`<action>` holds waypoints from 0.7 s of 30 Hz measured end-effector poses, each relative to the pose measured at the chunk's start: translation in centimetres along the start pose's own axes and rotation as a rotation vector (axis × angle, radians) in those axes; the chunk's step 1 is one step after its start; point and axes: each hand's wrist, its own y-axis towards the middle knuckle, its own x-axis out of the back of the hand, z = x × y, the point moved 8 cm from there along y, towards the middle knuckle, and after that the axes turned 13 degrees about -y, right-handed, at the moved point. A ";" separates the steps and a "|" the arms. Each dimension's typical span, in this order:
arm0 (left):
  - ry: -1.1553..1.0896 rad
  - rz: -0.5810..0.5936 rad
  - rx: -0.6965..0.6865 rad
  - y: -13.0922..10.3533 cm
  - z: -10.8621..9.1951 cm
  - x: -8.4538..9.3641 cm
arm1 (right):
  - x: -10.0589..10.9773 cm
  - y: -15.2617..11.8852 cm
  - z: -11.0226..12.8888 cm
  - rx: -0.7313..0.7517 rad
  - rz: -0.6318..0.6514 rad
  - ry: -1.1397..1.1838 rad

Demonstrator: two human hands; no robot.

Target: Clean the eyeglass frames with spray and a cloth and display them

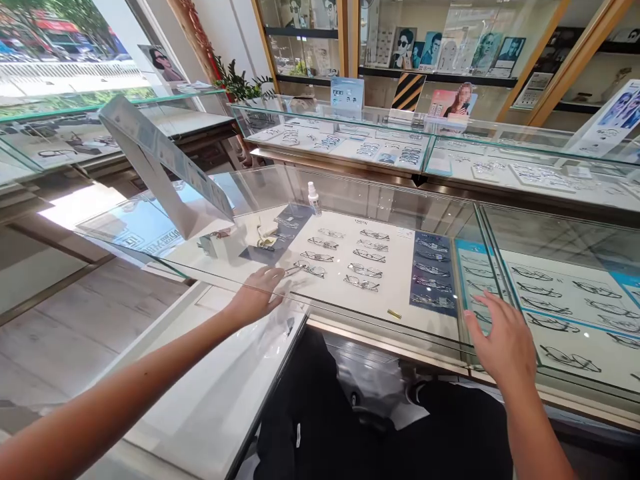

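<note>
A glass display counter stretches across the view, seen from above by a person whose dark-clothed lap shows at the bottom. On its left side stands a tilted white display stand, rising between the left arm and the window. A white spray bottle stands upright near the middle, beyond the rows of glasses. A small yellow-green strip lies near the front edge. A white drawer or tray extends below the left forearm. Behind are more glass cases, a leafy plant and shelves with portrait cards.

Dark lettering tops the white display panel, and more marks the dark blue panel; both are too small to read surely. Large characters on a pale blue sheet at the left are unclear too.

The glasses nearest the left hand, a thin dark-framed pair, lie at the front of the left column on the white panel. The left hand's fingers are close together, thumb apart; whether they pinch the slim dark item at their tips cannot be told. The right hand is spread, fingers slightly bent, at the counter's right part, holding nothing visible.
</note>
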 end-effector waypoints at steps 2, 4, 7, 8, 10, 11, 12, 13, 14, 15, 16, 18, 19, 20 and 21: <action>0.024 -0.049 0.024 2.1 0.8 -0.6 | 0.0 0.0 0.0 -0.005 0.005 -0.004; 0.045 -0.078 0.030 4.7 1.2 -1.1 | 0.0 0.0 0.0 -0.011 0.010 -0.008; 0.028 -0.103 -0.025 8.8 1.1 -1.5 | 0.1 -0.1 0.0 -0.018 0.015 -0.018; 0.016 -0.115 -0.045 10.2 1.0 -1.6 | 0.1 -0.1 0.0 -0.020 0.022 -0.025; -0.003 -0.137 -0.072 13.0 0.8 -2.0 | 0.0 -0.1 0.0 -0.024 0.042 -0.035; -0.009 -0.146 -0.077 14.4 0.9 -2.3 | 0.0 -0.1 0.0 -0.027 0.050 -0.036; -0.013 -0.156 -0.077 15.8 0.9 -2.6 | 0.1 -0.1 0.1 -0.031 0.055 -0.033; -0.017 -0.163 -0.075 17.1 1.1 -3.1 | 0.2 -0.2 0.1 -0.037 0.055 -0.029; -0.025 -0.170 -0.069 18.4 1.2 -3.6 | 0.3 -0.2 0.1 -0.042 0.055 -0.024; -0.038 -0.175 -0.061 19.7 1.4 -4.1 | 0.3 -0.2 0.1 -0.048 0.055 -0.021; -0.055 -0.177 -0.051 20.9 1.7 -4.7 | 0.4 -0.2 0.2 -0.051 0.055 -0.018; -0.098 -0.177 -0.025 23.2 2.2 -5.8 | 0.5 -0.2 0.3 -0.048 0.055 -0.013; -0.125 -0.182 -0.012 24.2 2.6 -6.3 | 0.5 -0.2 0.3 -0.045 0.055 -0.012; -0.157 -0.180 -0.011 25.1 2.8 -6.7 | 0.5 -0.2 0.3 -0.042 0.056 -0.012; -0.191 -0.164 -0.028 26.1 2.9 -7.1 | 0.4 -0.2 0.3 -0.040 0.060 -0.014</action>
